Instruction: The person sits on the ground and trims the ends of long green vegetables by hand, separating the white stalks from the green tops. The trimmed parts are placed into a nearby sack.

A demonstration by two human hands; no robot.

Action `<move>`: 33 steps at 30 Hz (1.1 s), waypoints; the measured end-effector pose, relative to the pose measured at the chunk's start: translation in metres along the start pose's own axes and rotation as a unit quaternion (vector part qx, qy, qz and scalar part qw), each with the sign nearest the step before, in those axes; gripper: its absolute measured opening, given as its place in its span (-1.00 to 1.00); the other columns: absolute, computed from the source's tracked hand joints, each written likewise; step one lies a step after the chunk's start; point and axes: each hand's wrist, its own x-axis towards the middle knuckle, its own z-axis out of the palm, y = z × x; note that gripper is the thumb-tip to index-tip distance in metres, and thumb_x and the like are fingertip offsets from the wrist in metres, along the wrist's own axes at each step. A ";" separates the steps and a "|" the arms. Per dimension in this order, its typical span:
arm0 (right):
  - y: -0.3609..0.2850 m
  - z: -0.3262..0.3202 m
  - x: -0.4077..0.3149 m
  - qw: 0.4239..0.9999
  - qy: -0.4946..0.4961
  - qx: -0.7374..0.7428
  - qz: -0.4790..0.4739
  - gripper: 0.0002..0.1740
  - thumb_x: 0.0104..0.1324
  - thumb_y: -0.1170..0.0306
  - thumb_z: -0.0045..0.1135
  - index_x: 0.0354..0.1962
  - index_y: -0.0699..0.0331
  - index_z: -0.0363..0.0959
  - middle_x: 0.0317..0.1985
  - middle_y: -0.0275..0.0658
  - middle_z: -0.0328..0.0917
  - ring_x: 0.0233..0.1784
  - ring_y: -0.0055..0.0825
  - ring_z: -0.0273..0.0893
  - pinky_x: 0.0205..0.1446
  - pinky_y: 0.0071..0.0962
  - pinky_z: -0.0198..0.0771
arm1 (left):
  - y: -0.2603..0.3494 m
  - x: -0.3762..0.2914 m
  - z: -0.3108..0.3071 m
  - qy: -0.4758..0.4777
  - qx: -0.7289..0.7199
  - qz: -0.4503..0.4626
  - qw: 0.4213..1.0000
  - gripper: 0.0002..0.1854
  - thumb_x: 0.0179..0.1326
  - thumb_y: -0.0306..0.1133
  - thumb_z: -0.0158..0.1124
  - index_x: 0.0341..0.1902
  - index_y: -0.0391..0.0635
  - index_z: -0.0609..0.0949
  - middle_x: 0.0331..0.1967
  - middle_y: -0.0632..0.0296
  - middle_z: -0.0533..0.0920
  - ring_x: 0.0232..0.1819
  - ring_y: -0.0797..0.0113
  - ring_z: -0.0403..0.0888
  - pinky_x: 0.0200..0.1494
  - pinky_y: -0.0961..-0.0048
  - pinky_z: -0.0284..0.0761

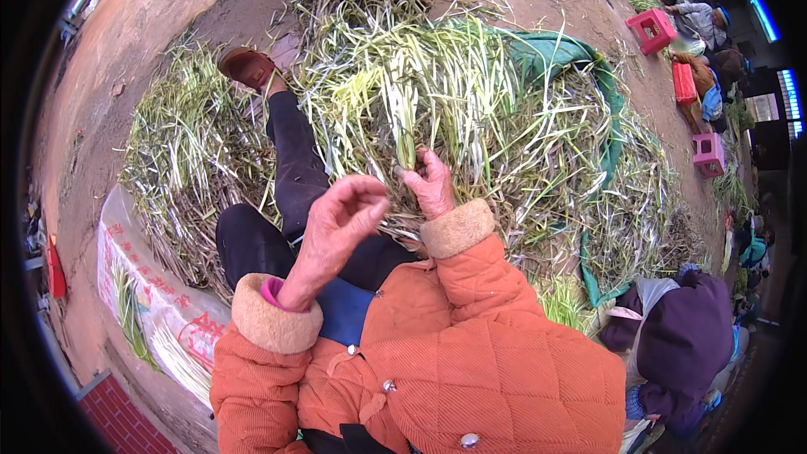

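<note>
My right hand [432,183] pinches the lower end of a leafy green plant stalk [408,145] between thumb and fingers; its long leaves spread over a big heap of similar leaves [466,82]. To the left of it, my left hand [353,214] is raised above my lap with curled fingers, and no object shows in it. At the lower left, peeled white stalks [179,359] and a small green bunch [129,312] lie on a printed plastic sheet [208,312].
A green cloth or net [608,139] curves around the heap's right side. A person in purple [684,328] is close by at the lower right. Pink stools [709,154] and several people are farther right. More plant waste [189,139] lies around my outstretched leg.
</note>
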 end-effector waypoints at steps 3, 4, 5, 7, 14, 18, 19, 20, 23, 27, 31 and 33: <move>-0.009 0.012 -0.013 0.999 0.000 -0.016 -0.050 -0.66 0.04 0.52 0.20 -0.18 0.35 0.40 -0.28 -0.30 0.46 -0.27 -0.64 0.37 -0.18 -0.58 0.33 | -0.050 0.046 -0.015 0.139 -0.012 -0.096 0.986 -0.67 0.15 -0.30 0.32 -0.09 -0.20 0.49 -0.36 0.32 0.55 -0.40 0.65 0.47 -0.45 0.72 0.43; -0.011 0.014 -0.014 0.998 0.012 -0.033 -0.044 -0.68 0.06 0.51 0.18 -0.18 0.36 0.40 -0.27 -0.30 0.45 -0.25 -0.64 0.37 -0.17 -0.58 0.32 | -0.065 0.063 -0.015 0.117 0.028 -0.024 0.993 -0.70 0.15 -0.31 0.32 -0.12 -0.20 0.50 -0.38 0.33 0.55 -0.44 0.65 0.46 -0.46 0.73 0.40; -0.013 0.014 -0.014 0.998 -0.015 -0.023 -0.054 -0.70 0.08 0.50 0.16 -0.19 0.36 0.40 -0.27 -0.29 0.43 -0.24 -0.64 0.36 -0.17 -0.59 0.32 | -0.076 0.078 -0.016 0.106 0.073 0.010 0.992 -0.73 0.15 -0.32 0.32 -0.16 -0.19 0.51 -0.41 0.34 0.55 -0.47 0.66 0.44 -0.47 0.73 0.37; -0.012 0.015 -0.010 0.999 -0.004 -0.015 -0.039 -0.74 0.16 0.46 0.13 -0.18 0.34 0.40 -0.35 -0.40 0.43 -0.33 -0.69 0.31 -0.21 -0.62 0.31 | -0.089 0.097 -0.023 0.109 0.030 0.058 0.992 -0.79 0.14 -0.35 0.32 -0.25 -0.17 0.53 -0.46 0.37 0.54 -0.52 0.67 0.40 -0.50 0.72 0.32; 0.003 0.007 -0.008 0.995 0.046 0.007 -0.089 -0.85 0.23 0.47 0.06 -0.24 0.32 0.43 -0.43 -0.44 0.42 -0.45 -0.75 0.24 -0.36 -0.66 0.24 | -0.101 0.095 -0.029 0.152 -0.078 0.001 0.985 -0.88 0.18 -0.38 0.26 -0.30 -0.08 0.50 -0.50 0.42 0.51 -0.51 0.65 0.40 -0.50 0.67 0.37; -0.004 -0.059 -0.008 0.969 0.227 0.099 0.003 -0.91 0.22 0.49 0.04 -0.32 0.33 0.42 -0.45 -0.34 0.47 -0.56 -0.64 0.34 -0.52 -0.56 0.30 | -0.099 0.064 -0.060 0.124 -0.373 -0.035 0.919 -0.94 0.24 -0.39 0.19 -0.27 -0.03 0.50 -0.43 0.39 0.53 -0.41 0.57 0.45 -0.36 0.57 0.46; -0.007 -0.080 -0.006 0.940 0.314 0.130 0.030 -0.92 0.22 0.48 0.04 -0.34 0.33 0.42 -0.45 -0.32 0.48 -0.59 -0.61 0.36 -0.56 -0.55 0.32 | -0.097 0.052 -0.071 0.143 -0.399 -0.053 0.904 -0.94 0.24 -0.39 0.19 -0.26 -0.03 0.50 -0.41 0.39 0.54 -0.39 0.58 0.45 -0.34 0.58 0.43; -0.012 -0.101 -0.011 0.947 0.307 0.088 0.029 -0.92 0.21 0.49 0.05 -0.35 0.34 0.41 -0.46 -0.29 0.47 -0.57 -0.55 0.38 -0.51 -0.50 0.35 | -0.094 0.040 -0.080 0.112 -0.366 0.001 0.924 -0.92 0.24 -0.39 0.19 -0.23 -0.03 0.50 -0.39 0.40 0.54 -0.37 0.59 0.44 -0.34 0.60 0.39; -0.029 -0.121 -0.037 0.823 0.360 -0.439 0.033 -0.72 0.05 0.52 0.21 -0.25 0.31 0.39 -0.23 -0.08 0.44 -0.15 -0.25 0.42 -0.08 -0.22 0.38 | -0.087 0.025 -0.088 0.093 -0.265 0.070 0.957 -0.85 0.23 -0.41 0.19 -0.15 -0.05 0.47 -0.38 0.46 0.48 -0.37 0.65 0.38 -0.36 0.67 0.30; -0.054 -0.030 -0.028 0.939 0.111 -0.238 -0.223 -0.61 0.08 0.47 0.07 -0.08 0.28 0.38 -0.19 -0.10 0.39 -0.16 -0.21 0.42 -0.06 -0.35 0.36 | -0.075 0.035 -0.066 0.076 -0.191 0.115 0.972 -0.80 0.28 -0.24 0.16 -0.14 -0.06 0.46 -0.40 0.42 0.43 -0.47 0.66 0.32 -0.44 0.68 0.29; -0.072 0.066 -0.025 0.911 -0.085 -0.272 -0.299 -0.70 -0.08 0.41 0.18 -0.35 0.24 0.33 -0.36 -0.17 0.33 -0.23 -0.12 0.39 -0.22 -0.19 0.35 | -0.068 0.032 -0.066 0.101 -0.127 0.129 0.978 -0.85 0.30 -0.32 0.14 -0.15 -0.08 0.46 -0.28 0.35 0.54 -0.33 0.59 0.49 -0.33 0.64 0.43; -0.072 0.087 -0.025 0.914 -0.079 -0.231 -0.325 -0.77 -0.06 0.43 0.17 -0.45 0.25 0.30 -0.42 -0.20 0.34 -0.29 -0.15 0.40 -0.28 -0.21 0.33 | -0.069 0.024 -0.076 0.128 -0.151 0.150 0.969 -0.86 0.30 -0.36 0.14 -0.13 -0.09 0.45 -0.24 0.32 0.58 -0.26 0.56 0.54 -0.26 0.60 0.49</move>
